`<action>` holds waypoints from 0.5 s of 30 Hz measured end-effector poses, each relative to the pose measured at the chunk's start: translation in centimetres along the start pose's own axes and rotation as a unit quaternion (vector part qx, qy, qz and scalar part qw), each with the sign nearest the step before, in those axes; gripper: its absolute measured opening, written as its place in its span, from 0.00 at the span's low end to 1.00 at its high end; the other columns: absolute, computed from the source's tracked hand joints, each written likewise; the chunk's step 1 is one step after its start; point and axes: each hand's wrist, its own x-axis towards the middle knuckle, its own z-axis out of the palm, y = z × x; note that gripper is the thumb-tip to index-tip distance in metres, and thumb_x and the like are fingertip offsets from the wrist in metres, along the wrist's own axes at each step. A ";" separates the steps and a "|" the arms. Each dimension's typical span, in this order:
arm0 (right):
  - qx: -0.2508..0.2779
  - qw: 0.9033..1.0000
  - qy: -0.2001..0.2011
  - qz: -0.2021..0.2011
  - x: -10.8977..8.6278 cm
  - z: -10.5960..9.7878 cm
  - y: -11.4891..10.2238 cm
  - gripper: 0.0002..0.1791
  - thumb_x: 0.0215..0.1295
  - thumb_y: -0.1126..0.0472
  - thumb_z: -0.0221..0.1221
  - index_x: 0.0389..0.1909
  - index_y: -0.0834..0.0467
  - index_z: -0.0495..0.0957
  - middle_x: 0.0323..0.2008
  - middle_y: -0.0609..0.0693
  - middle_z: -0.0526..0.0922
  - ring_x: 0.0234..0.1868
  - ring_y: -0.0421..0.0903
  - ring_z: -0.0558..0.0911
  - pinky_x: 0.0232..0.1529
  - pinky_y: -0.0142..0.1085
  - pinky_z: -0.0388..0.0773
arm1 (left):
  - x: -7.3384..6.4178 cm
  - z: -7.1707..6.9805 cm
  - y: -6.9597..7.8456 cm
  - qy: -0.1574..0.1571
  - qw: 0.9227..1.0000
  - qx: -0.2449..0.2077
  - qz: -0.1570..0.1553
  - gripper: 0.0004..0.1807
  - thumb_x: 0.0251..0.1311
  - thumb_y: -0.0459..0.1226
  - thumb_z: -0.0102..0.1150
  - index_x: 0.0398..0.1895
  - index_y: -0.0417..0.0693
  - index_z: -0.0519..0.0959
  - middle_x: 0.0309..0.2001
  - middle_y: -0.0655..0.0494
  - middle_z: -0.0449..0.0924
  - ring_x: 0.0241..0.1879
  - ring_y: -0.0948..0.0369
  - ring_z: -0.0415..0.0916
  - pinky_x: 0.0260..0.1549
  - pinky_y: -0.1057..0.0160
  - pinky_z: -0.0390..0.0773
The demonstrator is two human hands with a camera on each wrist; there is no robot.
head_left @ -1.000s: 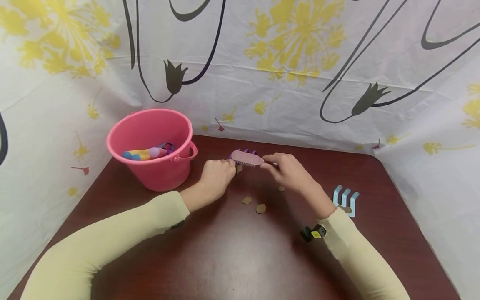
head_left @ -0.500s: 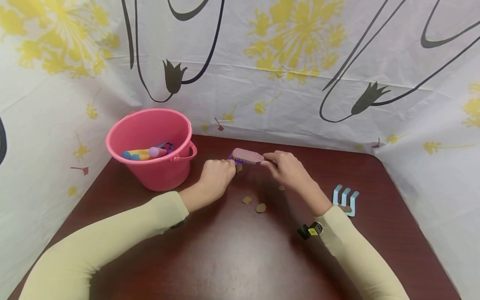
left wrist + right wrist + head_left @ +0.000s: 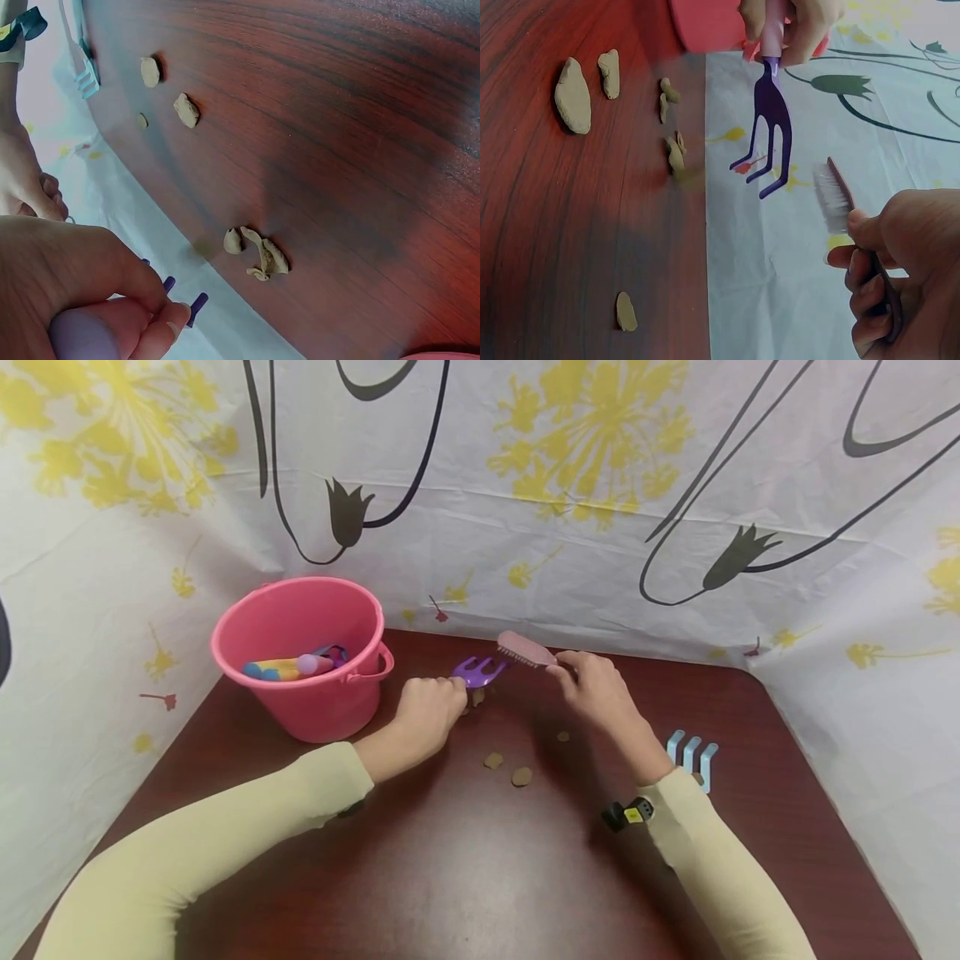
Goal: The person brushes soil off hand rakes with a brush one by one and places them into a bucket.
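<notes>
our right hand (image 3: pixel 596 693) has moved the pink brush (image 3: pixel 527 649) up and away, off to the right of the purple toy rake (image 3: pixel 477 672). half a second ago the brush was over the rake's prongs and hid most of them. now we can see all three prongs, and the white bristles (image 3: pixel 831 196) are apart from them. for our work, we think this means the brush is not rubbing the rake right now; we can't tell if the brushing is done.

our right hand's fingers curl tight round the brush's dark handle (image 3: pixel 881 289). our left hand (image 3: pixel 427 714) grips the rake by its pink handle (image 3: pixel 774 30), so the rake is held up over the tabletop (image 3: pixel 465 860). brown clay bits (image 3: pixel 521 776) lie below, some near our left hand. we see the pink bucket (image 3: pixel 330 710) to the left and a blue toy rake (image 3: pixel 706 768) to the right.
</notes>
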 end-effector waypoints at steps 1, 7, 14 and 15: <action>0.003 1.000 -0.001 0.002 0.0 -0.1 0.1 0.18 0.73 0.58 0.60 0.56 0.65 0.82 0.48 0.62 0.85 0.46 0.59 0.83 0.45 0.56 0.76 | 0.0 0.0 0.0 0.000 1.000 0.000 0.001 0.09 0.65 0.39 0.66 0.32 0.43 0.79 0.22 0.50 0.78 0.22 0.55 0.80 0.19 0.56 0.77; 0.024 1.000 -0.001 0.003 -0.3 -0.3 0.3 0.17 0.74 0.58 0.60 0.54 0.66 0.82 0.44 0.60 0.85 0.37 0.55 0.80 0.41 0.52 0.75 | 0.0 0.0 0.0 0.002 1.000 -0.006 0.002 0.09 0.65 0.39 0.65 0.32 0.43 0.79 0.22 0.51 0.78 0.22 0.54 0.80 0.18 0.56 0.76; 0.034 0.999 -0.004 0.016 -1.0 -0.5 1.2 0.17 0.75 0.57 0.59 0.55 0.65 0.82 0.44 0.59 0.85 0.36 0.53 0.79 0.40 0.49 0.75 | 0.0 -0.3 -0.4 -0.023 1.000 -0.013 -0.008 0.14 0.65 0.46 0.66 0.36 0.43 0.80 0.25 0.50 0.80 0.24 0.53 0.81 0.20 0.56 0.77; 0.034 0.999 -0.005 0.017 -1.1 -0.5 1.4 0.17 0.75 0.57 0.59 0.55 0.65 0.81 0.44 0.59 0.85 0.35 0.53 0.78 0.39 0.49 0.74 | -0.1 -0.4 -0.5 -0.029 0.999 -0.014 -0.008 0.14 0.65 0.44 0.67 0.37 0.42 0.80 0.25 0.49 0.80 0.24 0.53 0.81 0.20 0.56 0.78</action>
